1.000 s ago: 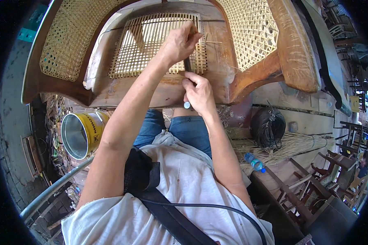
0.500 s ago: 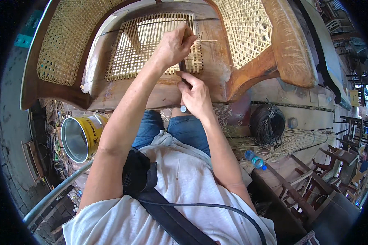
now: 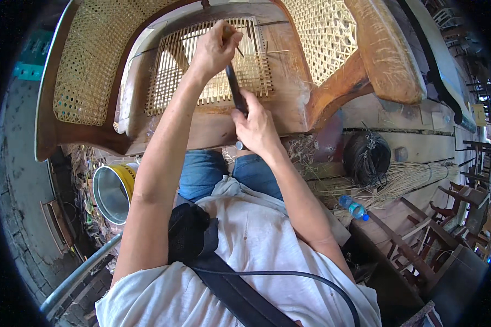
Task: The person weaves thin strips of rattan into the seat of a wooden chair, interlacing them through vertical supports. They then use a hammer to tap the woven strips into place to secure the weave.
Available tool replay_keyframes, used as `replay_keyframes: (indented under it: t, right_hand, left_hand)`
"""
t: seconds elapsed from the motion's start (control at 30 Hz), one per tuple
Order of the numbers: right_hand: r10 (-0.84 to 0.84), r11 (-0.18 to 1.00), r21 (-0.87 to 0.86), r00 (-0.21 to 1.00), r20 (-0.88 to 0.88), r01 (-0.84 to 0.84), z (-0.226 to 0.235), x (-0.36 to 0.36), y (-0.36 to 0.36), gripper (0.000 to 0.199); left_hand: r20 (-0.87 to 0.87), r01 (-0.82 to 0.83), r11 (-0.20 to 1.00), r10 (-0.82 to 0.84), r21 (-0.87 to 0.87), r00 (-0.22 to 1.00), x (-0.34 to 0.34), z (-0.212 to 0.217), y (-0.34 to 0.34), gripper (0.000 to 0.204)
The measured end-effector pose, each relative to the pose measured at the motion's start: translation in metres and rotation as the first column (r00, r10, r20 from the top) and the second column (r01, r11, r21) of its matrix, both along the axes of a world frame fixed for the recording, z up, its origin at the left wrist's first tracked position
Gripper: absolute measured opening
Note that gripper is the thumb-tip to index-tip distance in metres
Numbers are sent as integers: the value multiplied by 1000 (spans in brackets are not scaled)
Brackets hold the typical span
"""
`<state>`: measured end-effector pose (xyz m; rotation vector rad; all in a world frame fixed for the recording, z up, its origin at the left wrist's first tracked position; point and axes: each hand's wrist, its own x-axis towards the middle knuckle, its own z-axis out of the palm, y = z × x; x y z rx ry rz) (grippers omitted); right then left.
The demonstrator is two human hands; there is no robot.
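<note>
Workshop floor, straw litter. Brown wooden chair with half-woven pale cane seat (image 3: 213, 65) lies ahead. Left hand (image 3: 215, 49) pinches a strand over the weave; right hand (image 3: 255, 126) grips dark slim tool (image 3: 235, 90). Keep strand taut, lever gently between rows.

Both forearms stretch forward from the lower edge. The left hand (image 3: 215, 49) is raised, fingers pinched. The right hand (image 3: 255, 126) is fisted, lower, just behind it.
</note>
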<state>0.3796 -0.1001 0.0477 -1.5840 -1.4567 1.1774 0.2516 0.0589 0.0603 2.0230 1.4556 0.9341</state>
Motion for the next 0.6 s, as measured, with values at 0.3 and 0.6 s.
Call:
replay_keyframes:
  t: [0.3,0.6]
  right_hand:
    - [41,999,36,998,-37,-40,-4,-14,9,47]
    - [37,996,80,998,-48,-33,-11,-12,12,47]
  left_hand:
    - [-35,88,996,-89,-20,995,4,1,0,28]
    - [-28,128,992,-128,18,991,9,-4,1,25]
